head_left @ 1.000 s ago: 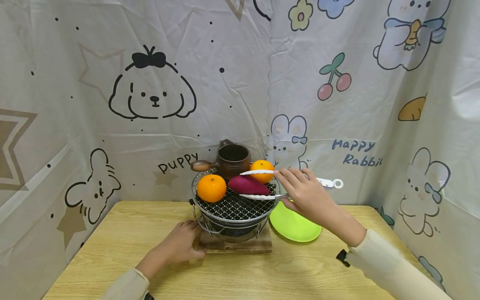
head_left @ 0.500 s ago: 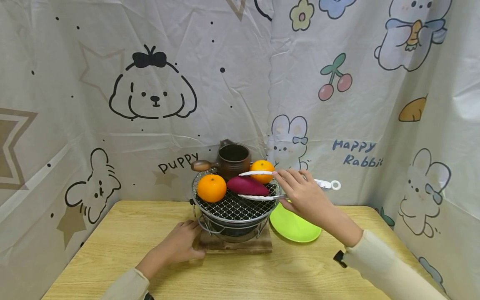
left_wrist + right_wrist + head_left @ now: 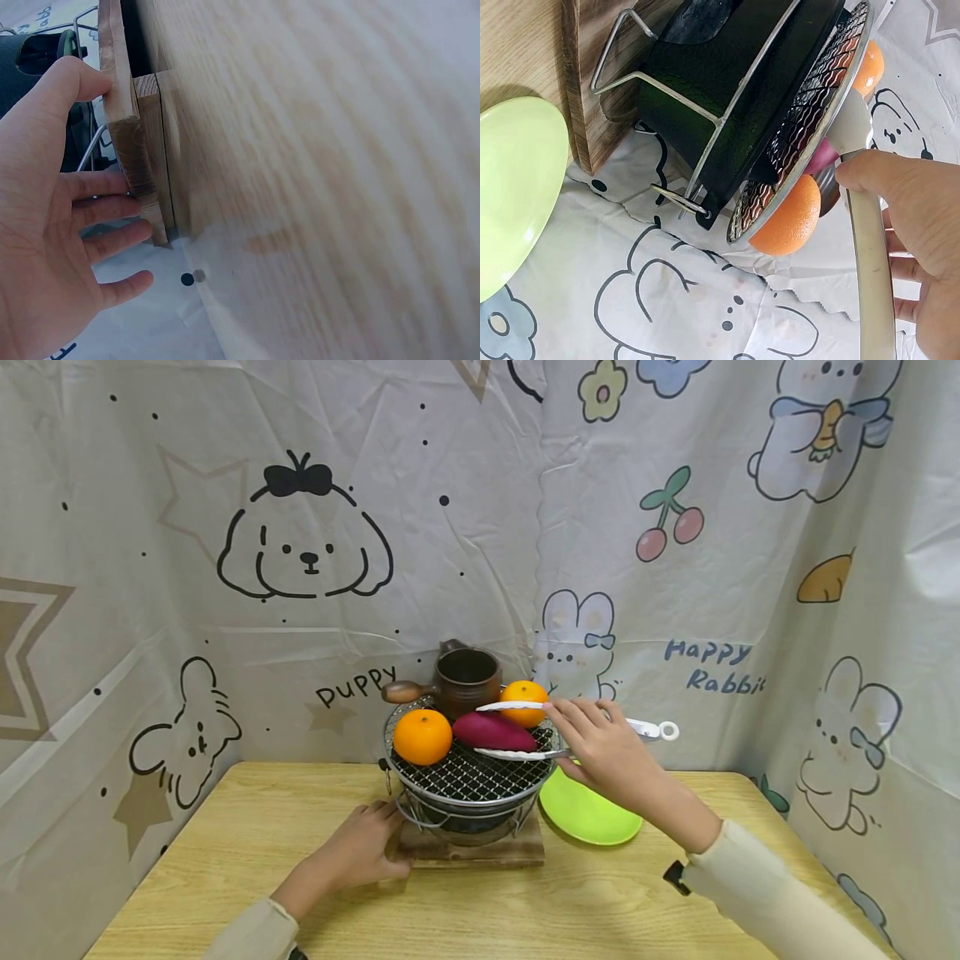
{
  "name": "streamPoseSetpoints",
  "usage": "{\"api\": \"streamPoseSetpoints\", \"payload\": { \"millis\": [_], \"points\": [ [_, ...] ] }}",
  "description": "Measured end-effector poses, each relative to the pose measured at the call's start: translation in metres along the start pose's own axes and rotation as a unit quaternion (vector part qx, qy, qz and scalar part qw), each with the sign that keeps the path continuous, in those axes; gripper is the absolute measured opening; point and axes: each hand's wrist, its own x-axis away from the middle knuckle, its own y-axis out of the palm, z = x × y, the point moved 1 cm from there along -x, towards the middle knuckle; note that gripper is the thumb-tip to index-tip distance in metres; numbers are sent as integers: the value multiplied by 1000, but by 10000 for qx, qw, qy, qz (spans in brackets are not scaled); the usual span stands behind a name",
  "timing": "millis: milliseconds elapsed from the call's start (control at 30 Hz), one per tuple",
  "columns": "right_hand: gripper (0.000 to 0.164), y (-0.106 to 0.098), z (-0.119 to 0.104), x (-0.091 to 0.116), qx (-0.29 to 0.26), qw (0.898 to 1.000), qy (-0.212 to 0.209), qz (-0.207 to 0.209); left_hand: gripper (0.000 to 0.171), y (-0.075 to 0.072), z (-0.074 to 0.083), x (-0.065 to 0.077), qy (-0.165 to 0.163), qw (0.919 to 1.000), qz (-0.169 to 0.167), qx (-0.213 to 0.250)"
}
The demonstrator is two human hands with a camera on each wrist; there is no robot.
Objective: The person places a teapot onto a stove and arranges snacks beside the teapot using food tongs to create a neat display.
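Note:
My right hand [image 3: 603, 747] holds white-tipped tongs [image 3: 517, 755] over the grill. Their two arms lie on either side of a purple sweet potato [image 3: 491, 732] on the wire rack [image 3: 480, 778]. In the right wrist view, the thumb presses along the pale tongs handle [image 3: 872, 277]. My left hand [image 3: 363, 847] is at the left front corner of the wooden board [image 3: 480, 855] under the grill. Seen from the left wrist, the thumb and fingers hold the edges of that board [image 3: 135, 150]. One orange [image 3: 423, 737] sits left on the rack; another orange [image 3: 528, 693] is partly behind the tongs.
A brown side-handled clay pot [image 3: 467, 685] stands at the back of the rack. To the right of the grill lies a green plate [image 3: 592, 814] on the wooden table [image 3: 300, 802]. A printed curtain [image 3: 450, 552] hangs around the table's back and sides.
The right hand and tongs have shifted slightly left, and the sweet potato has slid a little left with them. The left hand keeps its place on the board.

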Motion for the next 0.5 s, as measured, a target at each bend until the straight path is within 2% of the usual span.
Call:
{"api": "streamPoseSetpoints", "payload": {
  "millis": [500],
  "points": [
    [74, 0, -2, 0, 10, 10000, 36, -50, 86, 0, 0, 0, -29, 10000, -56, 65]
  ]
}}
